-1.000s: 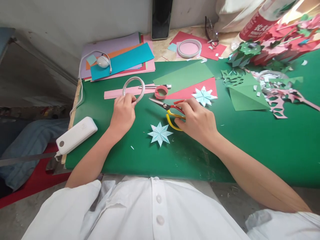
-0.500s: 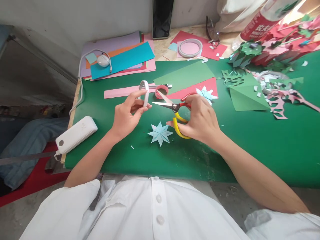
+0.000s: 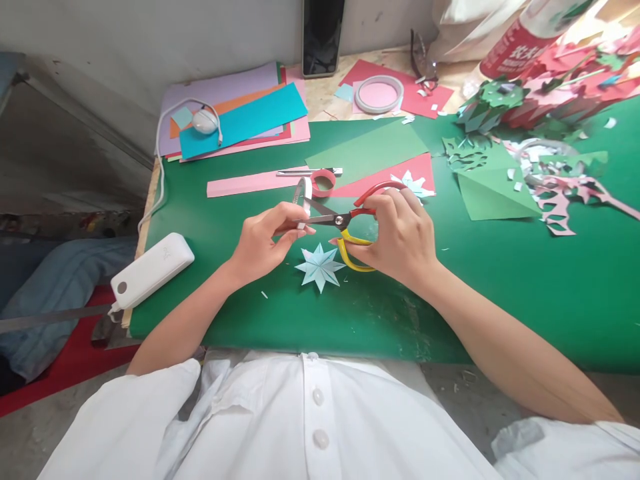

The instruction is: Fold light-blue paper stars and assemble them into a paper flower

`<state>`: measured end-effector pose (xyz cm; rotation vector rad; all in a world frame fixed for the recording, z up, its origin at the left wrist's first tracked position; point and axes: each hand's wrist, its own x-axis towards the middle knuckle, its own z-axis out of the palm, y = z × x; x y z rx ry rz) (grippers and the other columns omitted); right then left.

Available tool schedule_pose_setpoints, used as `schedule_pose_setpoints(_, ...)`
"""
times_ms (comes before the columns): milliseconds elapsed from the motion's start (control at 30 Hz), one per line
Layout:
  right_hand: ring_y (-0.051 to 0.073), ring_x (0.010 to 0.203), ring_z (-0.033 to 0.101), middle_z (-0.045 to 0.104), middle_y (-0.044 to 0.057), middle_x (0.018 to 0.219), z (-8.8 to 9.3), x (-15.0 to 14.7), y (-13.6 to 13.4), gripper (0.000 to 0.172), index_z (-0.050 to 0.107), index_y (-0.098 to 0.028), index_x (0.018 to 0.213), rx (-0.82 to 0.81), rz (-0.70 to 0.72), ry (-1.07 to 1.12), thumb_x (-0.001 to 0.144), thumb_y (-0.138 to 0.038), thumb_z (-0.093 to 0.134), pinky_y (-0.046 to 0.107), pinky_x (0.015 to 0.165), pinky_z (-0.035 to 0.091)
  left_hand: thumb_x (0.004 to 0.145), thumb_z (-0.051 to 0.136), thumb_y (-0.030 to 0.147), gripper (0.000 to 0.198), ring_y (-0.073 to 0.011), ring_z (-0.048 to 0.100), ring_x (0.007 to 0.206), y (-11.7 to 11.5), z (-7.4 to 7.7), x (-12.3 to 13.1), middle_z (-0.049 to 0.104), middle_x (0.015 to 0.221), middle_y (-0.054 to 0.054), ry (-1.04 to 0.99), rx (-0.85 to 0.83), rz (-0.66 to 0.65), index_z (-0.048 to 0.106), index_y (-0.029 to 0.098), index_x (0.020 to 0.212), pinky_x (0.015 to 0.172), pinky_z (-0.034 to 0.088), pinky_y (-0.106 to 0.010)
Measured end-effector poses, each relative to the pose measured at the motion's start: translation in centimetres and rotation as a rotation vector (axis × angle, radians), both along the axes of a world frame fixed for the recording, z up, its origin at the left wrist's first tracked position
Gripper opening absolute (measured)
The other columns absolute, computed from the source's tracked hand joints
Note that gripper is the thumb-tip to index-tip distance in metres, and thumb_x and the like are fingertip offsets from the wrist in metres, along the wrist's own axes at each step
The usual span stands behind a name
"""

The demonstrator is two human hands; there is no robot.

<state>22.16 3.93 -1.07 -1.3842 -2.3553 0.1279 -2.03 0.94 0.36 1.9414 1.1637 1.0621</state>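
Note:
My left hand (image 3: 264, 241) pinches a white roll of tape (image 3: 302, 197) and holds it upright on edge above the green mat (image 3: 500, 280). My right hand (image 3: 400, 233) grips scissors with one red and one yellow handle (image 3: 345, 227). Their blades are parted and point left, right at the tape roll. A light blue paper star (image 3: 320, 267) lies on the mat just below both hands. A second blue star (image 3: 413, 185) rests on red paper behind my right hand.
A pink paper strip (image 3: 250, 182), a red tape ring (image 3: 323, 182), stacked coloured sheets (image 3: 240, 117), a white power bank (image 3: 153, 270), another tape roll (image 3: 379, 94), a phone (image 3: 323, 33) and cut paper scraps (image 3: 545, 180) surround the hands.
My left hand lifted the tape roll off the pink strip and turned it on edge. My right hand picked up the scissors and brought the blades to the roll.

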Motion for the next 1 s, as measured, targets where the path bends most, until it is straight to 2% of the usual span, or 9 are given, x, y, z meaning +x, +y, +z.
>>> schedule_pose_setpoints(133,0.031,0.096,0.055,0.06,0.014,0.1,0.2,0.1,-0.1,0.046,0.057,-0.021,0.109,0.025,-0.035,0.0,0.086,-0.06,0.058,0.046,0.084,0.046,0.094,0.058,0.02,0.006,-0.0177,0.077,0.093,0.0,-0.1,0.0,0.07,0.094,-0.001,0.017,0.005,0.0,0.057,0.02,0.1,0.078,0.064,-0.024)
schedule_pose_setpoints(267,0.027,0.086,0.056,0.063,0.012,0.092,0.2,0.2,-0.1,0.041,0.06,-0.021,0.094,0.09,-0.034,-0.025,0.087,-0.061,0.057,0.039,0.075,0.044,0.094,0.057,0.016,0.006,-0.0173,0.077,0.092,0.0,-0.2,0.0,0.07,0.094,-0.001,0.005,0.025,-0.017,0.057,0.02,0.099,0.077,0.063,-0.023)
schedule_pose_setpoints(433,0.019,0.071,0.052,0.062,0.006,0.074,-0.7,0.2,0.0,0.041,0.06,-0.021,0.079,0.263,-0.056,-0.049,0.089,-0.06,0.056,0.03,0.061,0.033,0.091,0.06,0.012,0.009,-0.0158,0.077,0.088,0.2,-0.5,0.0,0.067,0.09,0.0,-0.017,0.079,-0.012,0.056,0.019,0.094,0.075,0.062,-0.019)
schedule_pose_setpoints(567,0.015,0.066,0.05,0.064,0.003,0.07,-1.2,0.2,-0.2,0.038,0.061,-0.021,0.076,0.359,-0.058,-0.041,0.089,-0.057,0.058,0.028,0.057,0.027,0.09,0.06,0.012,0.01,-0.0145,0.077,0.084,0.4,-0.6,-0.1,0.067,0.087,0.001,-0.006,0.082,0.01,0.055,0.019,0.094,0.075,0.062,-0.021)
schedule_pose_setpoints(700,0.015,0.066,0.053,0.067,0.003,0.071,-1.2,0.0,-0.4,0.037,0.064,-0.021,0.077,0.339,-0.051,-0.053,0.09,-0.055,0.057,0.028,0.055,0.023,0.09,0.058,0.013,0.009,-0.014,0.076,0.08,0.5,-0.4,0.0,0.068,0.083,0.002,0.043,0.095,0.058,0.052,0.019,0.087,0.07,0.061,-0.021)
schedule_pose_setpoints(833,0.016,0.071,0.059,0.069,0.004,0.074,-1.2,-0.1,-0.3,0.035,0.066,-0.021,0.083,0.277,-0.074,-0.032,0.09,-0.054,0.058,0.027,0.054,0.023,0.09,0.051,0.009,0.018,-0.0137,0.076,0.082,0.5,-0.4,-0.1,0.07,0.083,0.001,0.132,0.151,0.091,0.045,0.019,0.076,0.064,0.056,-0.017)
schedule_pose_setpoints(900,0.018,0.073,0.06,0.068,0.005,0.073,-1.2,-0.1,-0.1,0.036,0.065,-0.021,0.084,0.228,-0.109,-0.021,0.09,-0.055,0.057,0.027,0.054,0.024,0.089,0.048,0.007,0.018,-0.0137,0.076,0.085,0.7,-0.5,-0.4,0.072,0.086,0.0,0.215,0.206,0.122,0.045,0.019,0.076,0.067,0.056,-0.018)
schedule_pose_setpoints(1000,0.019,0.071,0.059,0.066,0.007,0.07,-1.1,0.1,0.4,0.04,0.063,-0.02,0.082,0.157,-0.19,-0.029,0.089,-0.059,0.056,0.029,0.053,0.022,0.088,0.045,0.005,0.017,-0.0153,0.075,0.085,1.3,-0.8,-1.2,0.073,0.086,-0.002,0.444,0.317,0.238,0.05,0.019,0.079,0.07,0.054,-0.021)
